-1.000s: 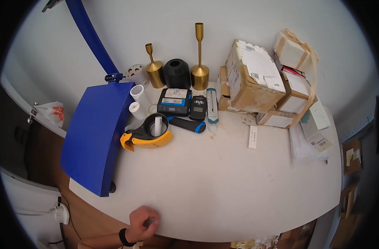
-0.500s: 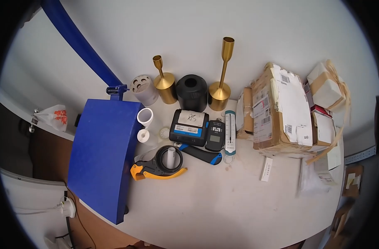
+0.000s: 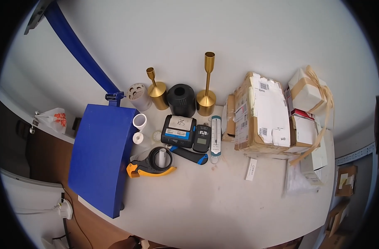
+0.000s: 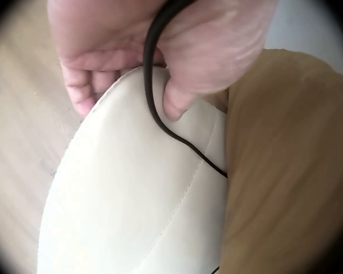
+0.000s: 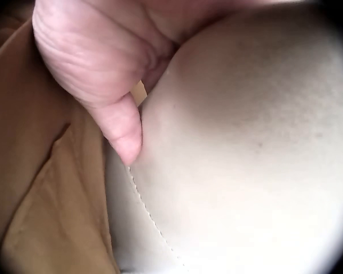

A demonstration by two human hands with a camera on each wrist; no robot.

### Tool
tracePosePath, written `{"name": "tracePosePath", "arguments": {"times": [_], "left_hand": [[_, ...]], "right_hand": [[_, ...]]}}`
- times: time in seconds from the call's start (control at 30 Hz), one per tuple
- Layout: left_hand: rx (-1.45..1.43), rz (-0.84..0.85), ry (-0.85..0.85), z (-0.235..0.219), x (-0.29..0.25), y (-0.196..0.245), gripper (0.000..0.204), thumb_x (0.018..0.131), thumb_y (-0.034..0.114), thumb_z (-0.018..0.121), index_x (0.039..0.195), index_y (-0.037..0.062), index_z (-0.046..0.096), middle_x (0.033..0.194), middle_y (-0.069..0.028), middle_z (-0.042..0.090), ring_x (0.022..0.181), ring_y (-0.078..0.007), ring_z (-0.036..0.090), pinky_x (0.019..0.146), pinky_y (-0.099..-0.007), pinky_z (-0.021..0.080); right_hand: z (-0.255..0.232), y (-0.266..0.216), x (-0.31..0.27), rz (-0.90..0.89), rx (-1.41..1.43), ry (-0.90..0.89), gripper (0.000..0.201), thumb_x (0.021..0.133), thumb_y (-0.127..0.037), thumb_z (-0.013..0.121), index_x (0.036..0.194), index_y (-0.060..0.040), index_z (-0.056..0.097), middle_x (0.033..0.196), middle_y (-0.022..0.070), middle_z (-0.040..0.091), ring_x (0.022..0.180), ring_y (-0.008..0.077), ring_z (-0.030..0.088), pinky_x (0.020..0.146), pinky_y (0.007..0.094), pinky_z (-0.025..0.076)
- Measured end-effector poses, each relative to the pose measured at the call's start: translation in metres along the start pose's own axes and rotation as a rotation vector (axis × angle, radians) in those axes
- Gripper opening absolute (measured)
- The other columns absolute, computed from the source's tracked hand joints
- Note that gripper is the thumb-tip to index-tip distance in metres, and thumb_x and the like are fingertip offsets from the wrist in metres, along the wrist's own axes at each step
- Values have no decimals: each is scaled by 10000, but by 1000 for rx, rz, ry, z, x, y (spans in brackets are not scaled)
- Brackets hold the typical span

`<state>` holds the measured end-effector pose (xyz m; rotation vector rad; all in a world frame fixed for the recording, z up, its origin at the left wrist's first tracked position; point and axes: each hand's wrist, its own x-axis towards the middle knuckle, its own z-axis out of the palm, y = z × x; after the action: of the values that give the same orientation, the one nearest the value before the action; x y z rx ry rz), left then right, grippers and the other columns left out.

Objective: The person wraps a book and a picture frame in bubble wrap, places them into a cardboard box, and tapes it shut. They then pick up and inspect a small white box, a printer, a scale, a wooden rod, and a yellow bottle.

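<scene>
Neither hand shows in the head view now. In the left wrist view my left hand [image 4: 211,51] grips the rounded edge of a cream stitched chair seat [image 4: 131,177], thumb on top and fingertips showing past the rim. A thin black cord [image 4: 186,141] runs across in front of that hand and over the seat. The right wrist view has my right hand [image 5: 103,57] holding the seat [image 5: 251,160] at its other side. Its thumb presses the top by a seam, and its other fingers are mostly hidden. Brown cloth [image 4: 291,165] lies beside each hand.
On the white table [image 3: 197,203] are a blue platform scale [image 3: 100,157], an orange tape dispenser [image 3: 154,172], a label printer [image 3: 177,137] and a blue-handled cutter [image 3: 189,156]. Brass candle holders [image 3: 206,103] stand behind. A taped cardboard box [image 3: 269,112] is at the right.
A hand with a black wristband, seen at the table's front edge a second ago, has left the head view. The head camera has tilted and shifted; the table things look unmoved.
</scene>
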<state>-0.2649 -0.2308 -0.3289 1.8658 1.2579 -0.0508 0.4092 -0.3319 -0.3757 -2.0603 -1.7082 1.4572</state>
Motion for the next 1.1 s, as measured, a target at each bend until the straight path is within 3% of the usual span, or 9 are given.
{"name": "tracePosePath", "arguments": {"times": [0.3, 0.37, 0.5, 0.63, 0.77, 0.83, 0.9, 1.0, 1.1], "left_hand": [[-75, -50, -29, 51, -5, -12, 345, 873, 220, 670, 1179, 60, 659, 1117, -178, 693, 1019, -345, 657, 875, -420, 528], [-63, -393, -276, 6, -4, 39, 529, 900, 354, 656, 1352, 93, 569, 1288, -190, 633, 1168, -377, 601, 966, -445, 500], [84, -286, -59, -27, -16, 86, 596, 878, 380, 686, 1364, 66, 543, 1284, -229, 626, 1171, -389, 608, 972, -446, 502], [-38, -234, -170, -53, -27, 138, 511, 904, 393, 668, 1234, 6, 626, 1140, -203, 696, 1052, -369, 668, 900, -425, 534], [-44, 146, -130, -87, -41, 208, 267, 949, 318, 678, 1011, 61, 712, 984, -97, 722, 888, -255, 689, 772, -358, 535], [-238, 127, -141, -97, -47, 228, 228, 947, 282, 692, 988, 58, 703, 947, -71, 713, 864, -208, 673, 758, -331, 522], [-438, 103, -154, -111, -50, 251, 191, 946, 245, 706, 965, 56, 693, 909, -45, 704, 840, -161, 658, 744, -305, 509], [-690, 320, -84, -149, -37, 288, 149, 957, 183, 684, 920, 45, 645, 847, -12, 661, 791, -123, 592, 759, -284, 469], [-536, 515, 23, -191, -8, 320, 112, 953, 145, 670, 935, 37, 647, 868, -15, 664, 800, -106, 592, 749, -275, 461]], "right_hand": [[24, 36, -28, -115, -123, 71, 577, 884, -389, 701, 1331, -54, 557, 1262, 163, 635, 1139, 338, 602, 944, 412, 485], [25, 34, -38, -142, -153, 93, 564, 883, -380, 703, 1321, -52, 567, 1250, 165, 643, 1127, 341, 610, 934, 412, 494], [15, 29, -45, -208, -225, 138, 537, 882, -363, 706, 1301, -48, 589, 1226, 168, 660, 1104, 349, 626, 912, 413, 511], [20, 22, -65, -247, -278, 158, 511, 881, -345, 710, 1281, -44, 610, 1202, 171, 677, 1081, 356, 642, 890, 413, 528], [-50, -150, -120, -351, -435, 157, 543, 888, -334, 706, 1328, -40, 583, 1206, 192, 672, 1109, 364, 636, 944, 416, 518], [-67, -205, -137, -311, -222, -195, 461, 961, -354, 634, 1307, -53, 585, 1172, 160, 686, 1081, 325, 654, 900, 434, 536], [-83, -260, -151, -369, -71, -264, 457, 958, -350, 656, 1298, -50, 597, 1159, 155, 694, 1063, 317, 668, 912, 417, 537], [-109, -312, -156, -497, 176, -354, 427, 971, -321, 661, 1300, -55, 602, 1122, 132, 706, 1025, 294, 682, 889, 389, 546], [-142, -352, -148, -611, 223, -258, 361, 959, -235, 683, 1266, -55, 625, 1041, 94, 712, 937, 259, 687, 823, 366, 551]]}}
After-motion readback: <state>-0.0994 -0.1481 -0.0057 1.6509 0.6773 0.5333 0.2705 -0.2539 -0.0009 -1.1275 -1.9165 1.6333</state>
